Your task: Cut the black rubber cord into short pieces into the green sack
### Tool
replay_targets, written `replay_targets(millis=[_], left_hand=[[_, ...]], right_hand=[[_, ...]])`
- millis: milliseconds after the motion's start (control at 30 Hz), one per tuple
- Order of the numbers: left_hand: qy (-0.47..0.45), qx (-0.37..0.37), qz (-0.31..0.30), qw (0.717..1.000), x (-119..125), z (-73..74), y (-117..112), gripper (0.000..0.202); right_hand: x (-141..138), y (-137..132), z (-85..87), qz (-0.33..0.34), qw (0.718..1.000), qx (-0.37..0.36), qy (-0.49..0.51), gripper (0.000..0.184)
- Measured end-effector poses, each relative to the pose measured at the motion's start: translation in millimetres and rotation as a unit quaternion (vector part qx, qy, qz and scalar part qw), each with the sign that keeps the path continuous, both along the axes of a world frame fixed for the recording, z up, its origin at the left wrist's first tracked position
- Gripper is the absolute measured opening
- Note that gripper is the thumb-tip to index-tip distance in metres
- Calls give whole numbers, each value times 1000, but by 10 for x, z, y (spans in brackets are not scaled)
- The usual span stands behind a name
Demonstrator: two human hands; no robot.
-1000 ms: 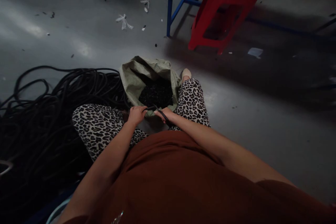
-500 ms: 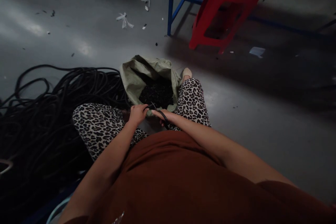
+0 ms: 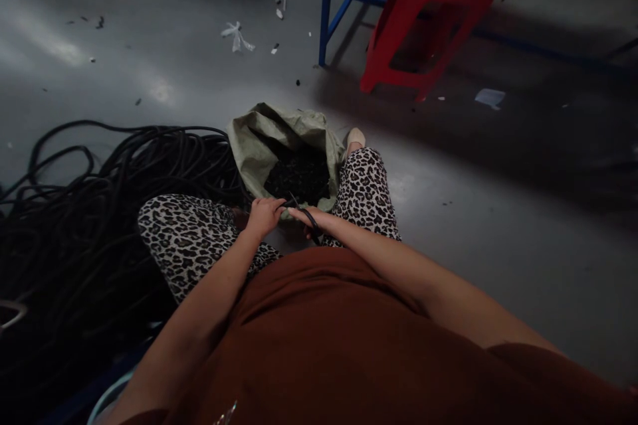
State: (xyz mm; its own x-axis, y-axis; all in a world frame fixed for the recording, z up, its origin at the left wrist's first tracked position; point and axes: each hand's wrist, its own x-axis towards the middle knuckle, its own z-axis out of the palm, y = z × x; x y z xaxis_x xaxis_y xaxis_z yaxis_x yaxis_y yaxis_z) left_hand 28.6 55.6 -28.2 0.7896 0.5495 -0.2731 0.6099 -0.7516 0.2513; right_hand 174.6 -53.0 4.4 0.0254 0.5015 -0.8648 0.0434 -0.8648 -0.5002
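Note:
Between my knees stands a pale green woven sack [image 3: 252, 146], its mouth open, with small black pieces [image 3: 299, 176] inside. My left hand [image 3: 266, 216] is closed around a black rubber strip [image 3: 288, 203] at the sack's near rim. Close beside it, my right hand [image 3: 308, 218] grips scissors [image 3: 313, 220] with black handles. The thin blades point up and left, by the strip's end. Whether the blades touch the strip I cannot tell. A heap of long black rubber strips [image 3: 184, 153] lies on the floor to the left of the sack.
A red plastic stool [image 3: 379, 53] and a blue metal frame [image 3: 323, 26] stand ahead on the right. White plastic scraps [image 3: 236, 36] and dark bits lie on the grey floor [image 3: 174, 66]. A light blue rim [image 3: 107, 395] shows at the lower left.
My left hand has shifted slightly right, toward the scissors. The blades are tilted a little more upright. The sack and heap look the same.

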Motion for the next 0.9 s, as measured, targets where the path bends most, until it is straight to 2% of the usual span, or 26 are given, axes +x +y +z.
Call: replay_targets(millis=[200, 367, 733, 900], left_hand=[[-7, -2, -4, 1000, 11, 2, -10, 31], [-8, 1, 10, 1000, 17, -28, -17, 32], [13, -10, 10, 1000, 8, -54, -3, 32], [25, -11, 20, 999, -11, -75, 21, 32]], right_hand=[[1, 7, 55, -28, 1000, 6, -5, 63], [2, 4, -16, -32, 997, 46, -44, 56], [33, 32, -63, 67, 990, 51, -113, 44], [33, 33, -94, 54, 991, 45, -111, 44]])
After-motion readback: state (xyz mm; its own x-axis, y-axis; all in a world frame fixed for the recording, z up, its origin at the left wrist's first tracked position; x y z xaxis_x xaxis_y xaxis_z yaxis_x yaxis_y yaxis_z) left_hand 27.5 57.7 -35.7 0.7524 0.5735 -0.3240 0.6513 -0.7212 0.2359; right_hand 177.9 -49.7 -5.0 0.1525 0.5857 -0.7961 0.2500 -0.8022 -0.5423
